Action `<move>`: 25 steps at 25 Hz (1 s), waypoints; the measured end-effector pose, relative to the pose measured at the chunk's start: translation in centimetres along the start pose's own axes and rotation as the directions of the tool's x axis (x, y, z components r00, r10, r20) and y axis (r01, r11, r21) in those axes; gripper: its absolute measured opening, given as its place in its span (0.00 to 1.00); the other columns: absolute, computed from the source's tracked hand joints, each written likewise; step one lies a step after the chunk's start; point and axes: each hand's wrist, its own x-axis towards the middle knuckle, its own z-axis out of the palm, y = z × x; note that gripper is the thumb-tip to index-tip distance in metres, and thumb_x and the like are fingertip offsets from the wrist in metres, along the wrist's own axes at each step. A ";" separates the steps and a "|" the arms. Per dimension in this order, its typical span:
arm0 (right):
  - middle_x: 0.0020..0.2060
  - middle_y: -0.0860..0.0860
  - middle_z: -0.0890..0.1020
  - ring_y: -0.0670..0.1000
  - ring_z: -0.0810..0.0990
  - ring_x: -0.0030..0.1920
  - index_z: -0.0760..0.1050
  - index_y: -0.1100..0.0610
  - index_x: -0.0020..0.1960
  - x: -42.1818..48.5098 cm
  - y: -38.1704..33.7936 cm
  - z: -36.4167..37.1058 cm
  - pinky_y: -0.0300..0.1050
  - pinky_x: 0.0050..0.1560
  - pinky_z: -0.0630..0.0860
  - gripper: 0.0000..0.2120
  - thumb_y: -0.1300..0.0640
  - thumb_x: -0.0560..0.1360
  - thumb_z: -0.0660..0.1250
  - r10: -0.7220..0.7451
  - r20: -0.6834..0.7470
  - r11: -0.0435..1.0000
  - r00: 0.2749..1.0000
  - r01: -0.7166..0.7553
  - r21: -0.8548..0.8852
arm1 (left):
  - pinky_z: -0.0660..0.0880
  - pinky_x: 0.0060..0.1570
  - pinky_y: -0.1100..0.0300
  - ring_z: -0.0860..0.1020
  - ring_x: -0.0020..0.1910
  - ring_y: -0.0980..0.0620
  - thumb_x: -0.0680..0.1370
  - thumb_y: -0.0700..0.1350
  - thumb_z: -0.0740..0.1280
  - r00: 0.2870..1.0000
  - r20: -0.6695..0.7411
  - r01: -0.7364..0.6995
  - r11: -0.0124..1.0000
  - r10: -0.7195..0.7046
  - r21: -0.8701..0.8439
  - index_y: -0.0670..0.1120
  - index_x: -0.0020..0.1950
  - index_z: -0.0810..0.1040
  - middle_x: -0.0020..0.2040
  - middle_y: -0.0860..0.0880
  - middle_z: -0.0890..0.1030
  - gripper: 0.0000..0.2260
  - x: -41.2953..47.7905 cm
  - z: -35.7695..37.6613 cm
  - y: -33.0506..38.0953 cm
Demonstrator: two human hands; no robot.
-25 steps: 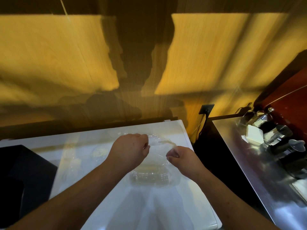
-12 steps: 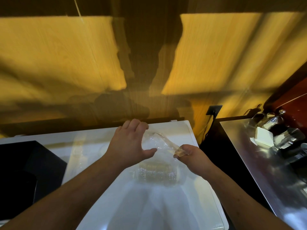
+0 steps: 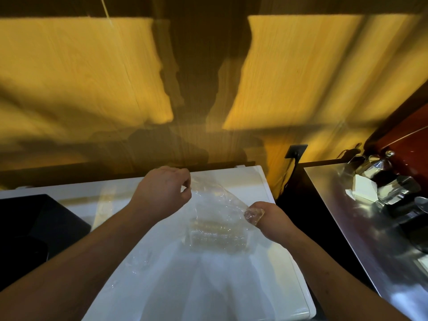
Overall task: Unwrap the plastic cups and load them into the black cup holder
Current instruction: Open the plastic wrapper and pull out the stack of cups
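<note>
A stack of clear plastic cups (image 3: pixel 216 235) lies on its side on the white top (image 3: pixel 243 286), still inside a clear plastic wrap (image 3: pixel 215 200). My left hand (image 3: pixel 162 191) pinches the wrap's upper left edge. My right hand (image 3: pixel 266 216) grips a bunched end of the same wrap at the right. The film stretches taut between both hands above the cups. A black object (image 3: pixel 34 228), perhaps the cup holder, sits at the left edge; I cannot tell for sure.
A steel counter (image 3: pixel 361 228) at the right carries several metal jugs (image 3: pixel 389 181) and a white packet (image 3: pixel 363 191). A dark gap with a wall socket (image 3: pixel 296 151) separates it from the white top. A wood-panelled wall rises behind.
My hands have pulled apart, left hand up and back, right hand out to the right. The wrap has been drawn open and stretched between them.
</note>
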 end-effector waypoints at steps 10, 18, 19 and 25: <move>0.47 0.50 0.84 0.46 0.79 0.42 0.82 0.54 0.55 1.7 -0.4 -1.2 0.39 0.44 0.79 0.06 0.53 0.81 0.70 0.175 -0.099 0.918 0.980 -0.126 0.375 | 0.67 0.31 0.61 0.75 0.35 0.58 0.75 0.51 0.71 0.995 0.069 0.090 0.979 -0.078 -0.181 0.57 0.40 0.75 0.36 0.57 0.78 0.07 1.8 -5.7 1.0; 0.51 0.40 0.77 0.42 0.78 0.48 0.71 0.42 0.60 -2.2 -2.5 -1.9 0.31 0.39 0.71 0.17 0.39 0.76 0.71 0.363 -0.535 0.876 0.763 -0.085 0.474 | 0.73 0.32 0.58 0.80 0.37 0.54 0.78 0.56 0.73 0.972 0.120 0.233 0.906 -0.203 -0.352 0.53 0.40 0.79 0.36 0.55 0.81 0.10 1.5 -3.1 0.4; 0.48 0.39 0.77 0.41 0.77 0.46 0.72 0.41 0.56 -3.1 -3.0 -2.3 0.31 0.38 0.72 0.13 0.40 0.76 0.70 0.276 -0.638 0.931 0.719 -0.034 0.364 | 0.77 0.33 0.56 0.81 0.37 0.55 0.79 0.56 0.72 0.966 0.146 0.253 0.898 -0.213 -0.359 0.53 0.40 0.80 0.36 0.54 0.83 0.11 1.7 -3.2 0.5; 0.32 0.45 0.85 0.45 0.84 0.33 0.81 0.48 0.39 -3.8 -8.7 -4.4 0.44 0.38 0.83 0.26 0.29 0.78 0.58 0.194 -0.084 0.855 0.977 -0.126 0.503 | 0.76 0.32 0.59 0.84 0.32 0.61 0.80 0.54 0.71 0.930 0.300 0.331 0.845 -0.215 -0.420 0.54 0.42 0.82 0.35 0.57 0.86 0.09 1.7 -4.4 1.8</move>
